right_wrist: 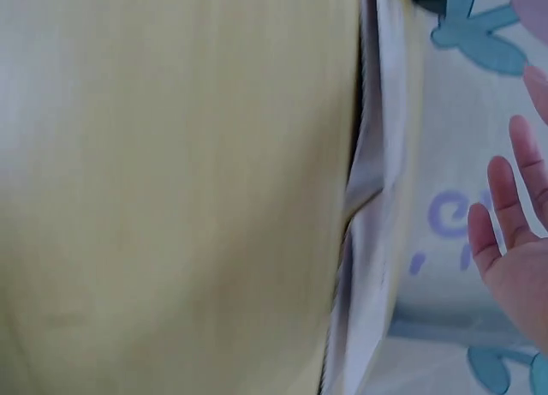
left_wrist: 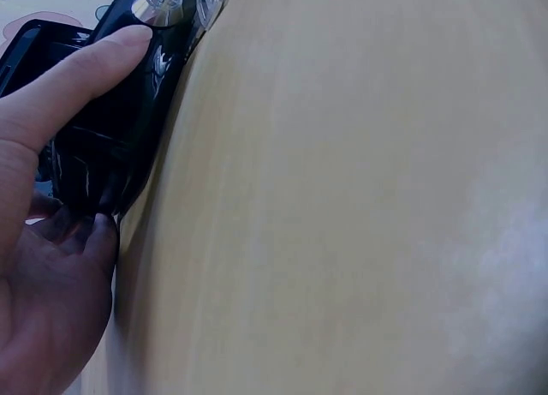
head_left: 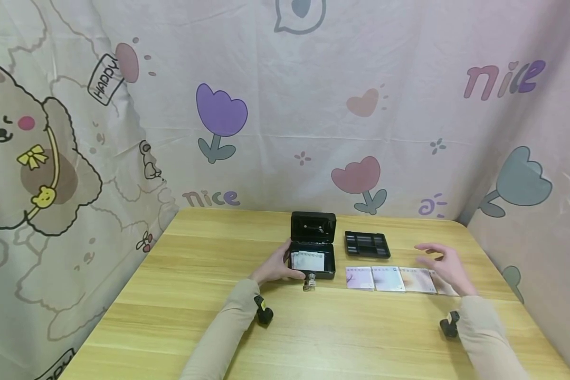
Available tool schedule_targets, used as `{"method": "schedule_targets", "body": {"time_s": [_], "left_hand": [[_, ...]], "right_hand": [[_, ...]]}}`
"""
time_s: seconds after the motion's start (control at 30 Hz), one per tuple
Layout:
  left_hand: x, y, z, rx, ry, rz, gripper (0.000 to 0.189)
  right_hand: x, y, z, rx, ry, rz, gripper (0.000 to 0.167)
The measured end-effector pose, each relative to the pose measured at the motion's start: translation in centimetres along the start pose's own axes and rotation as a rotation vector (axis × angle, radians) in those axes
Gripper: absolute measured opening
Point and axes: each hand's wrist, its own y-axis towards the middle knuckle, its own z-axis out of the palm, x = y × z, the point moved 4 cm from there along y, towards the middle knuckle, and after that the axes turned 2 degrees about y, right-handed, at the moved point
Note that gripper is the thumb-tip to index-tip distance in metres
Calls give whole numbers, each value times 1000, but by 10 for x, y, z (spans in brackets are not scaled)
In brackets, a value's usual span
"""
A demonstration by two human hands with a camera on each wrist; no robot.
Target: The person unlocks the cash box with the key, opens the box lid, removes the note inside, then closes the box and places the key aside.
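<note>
A black cash box [head_left: 325,275] stands on the table with its lid [head_left: 313,228] raised and a few banknotes [head_left: 312,261] lying inside. At its front left corner, my left hand [head_left: 276,266] grips the box. In the left wrist view the thumb lies on the front wall beside the silver lock [left_wrist: 160,7], with the other fingers bent against the side. Keys [head_left: 309,283] hang at the lock. My right hand [head_left: 448,266] hovers above the right end of a row of banknotes [head_left: 387,278], its fingers relaxed and holding nothing in the right wrist view.
Behind the banknote row lies a black compartment tray [head_left: 368,256], just right of the cash box. The wooden table [head_left: 195,264] backs onto a printed curtain [head_left: 275,105], which also runs along both sides.
</note>
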Motion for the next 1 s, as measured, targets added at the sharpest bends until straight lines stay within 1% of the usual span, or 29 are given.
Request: {"method": "schedule_targets", "body": {"time_s": [0.2, 0.33, 0.8, 1.0], "left_hand": [[1, 0, 0, 4, -3, 5, 125], [2, 1, 0, 11, -6, 3, 125], [1, 1, 0, 6, -18, 5, 124], [1, 1, 1, 4, -13, 4, 123]], "right_hand": [[19, 4, 13, 22, -3, -34, 33], [30, 4, 23, 40, 18, -61, 33], [64, 9, 63, 177, 137, -41, 37], [80, 11, 82, 224, 213, -75, 36]]}}
